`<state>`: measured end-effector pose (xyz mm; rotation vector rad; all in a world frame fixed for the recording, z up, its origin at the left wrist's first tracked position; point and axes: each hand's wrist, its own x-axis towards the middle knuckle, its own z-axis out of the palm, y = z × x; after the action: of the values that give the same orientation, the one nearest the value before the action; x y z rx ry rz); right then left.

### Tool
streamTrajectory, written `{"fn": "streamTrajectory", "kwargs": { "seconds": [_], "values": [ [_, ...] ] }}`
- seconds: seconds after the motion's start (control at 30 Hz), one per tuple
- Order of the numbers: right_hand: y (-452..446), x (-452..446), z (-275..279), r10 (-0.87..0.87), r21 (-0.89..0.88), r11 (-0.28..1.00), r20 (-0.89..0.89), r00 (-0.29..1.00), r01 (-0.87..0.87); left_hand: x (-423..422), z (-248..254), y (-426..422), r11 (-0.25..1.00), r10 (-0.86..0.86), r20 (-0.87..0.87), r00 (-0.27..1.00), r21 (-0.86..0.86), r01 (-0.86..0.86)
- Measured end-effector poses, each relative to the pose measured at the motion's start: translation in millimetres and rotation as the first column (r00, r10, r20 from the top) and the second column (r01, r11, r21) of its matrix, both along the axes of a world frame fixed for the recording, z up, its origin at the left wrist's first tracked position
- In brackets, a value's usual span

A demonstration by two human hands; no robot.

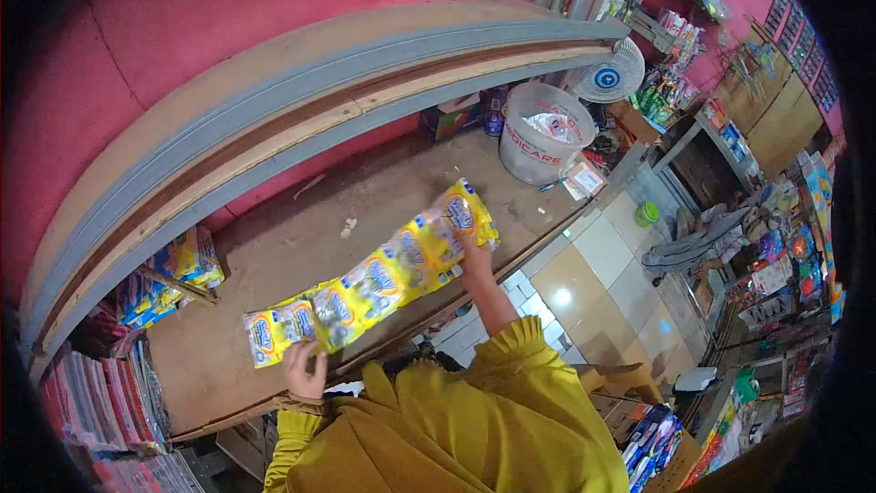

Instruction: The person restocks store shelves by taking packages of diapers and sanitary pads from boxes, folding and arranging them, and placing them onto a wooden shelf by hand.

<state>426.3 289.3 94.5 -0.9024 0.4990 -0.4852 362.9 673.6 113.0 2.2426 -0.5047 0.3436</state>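
Observation:
A long strip of joined yellow sachets (370,297) with blue and orange lettering stretches diagonally over the brown shelf top. My right hand (474,263) is closed on the strip near its far right end, fingers partly hidden by the sachets. Lower left, my left hand (304,371) has its fingers curled at the near edge of the strip's left part, where one section overlaps another. The left end of the strip rests on the board.
A clear plastic bucket (540,141) stands at the shelf's right end beside a white fan (610,73). Blue-yellow packets (173,278) and stacked books (100,397) sit at left. A raised curved shelf edge (356,96) runs along the back. Tiled floor (593,265) lies right.

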Motion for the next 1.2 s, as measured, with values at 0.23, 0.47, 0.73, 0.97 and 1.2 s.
{"fn": "streamTrajectory", "kwargs": {
  "seconds": [0.23, 0.47, 0.73, 0.97, 1.2],
  "values": [
    [-59.4, 3.9, -80.4, 0.055, 0.303, 0.953, -0.099, 0.994, -0.022, 10.6, -37.1, 43.9, 0.934, 0.336, -0.034, 0.941, 0.143, -0.328],
    [-81.8, -0.8, -102.5, 0.158, 0.419, 0.899, -0.039, 0.987, -0.127, 45.4, -78.5, 93.9, 0.842, 0.539, -0.376, 0.753, 0.269, -0.469],
    [-96.3, -2.9, -83.1, 0.277, 0.413, 0.895, -0.220, 0.935, -0.168, 80.0, -216.5, 209.0, 0.787, 0.559, -0.459, 0.690, 0.034, -0.615],
    [-126.0, 4.0, -109.0, -0.062, -0.409, 0.907, -0.373, 0.926, -0.104, 83.1, -200.7, 208.4, 0.655, 0.601, -0.608, 0.518, 0.003, -0.756],
    [-158.4, 9.5, -81.0, -0.010, -0.714, 0.426, -0.618, 0.786, -0.556, 53.0, -186.5, 216.2, 0.576, 0.582, -0.564, 0.586, -0.221, -0.787]
  ]
}}
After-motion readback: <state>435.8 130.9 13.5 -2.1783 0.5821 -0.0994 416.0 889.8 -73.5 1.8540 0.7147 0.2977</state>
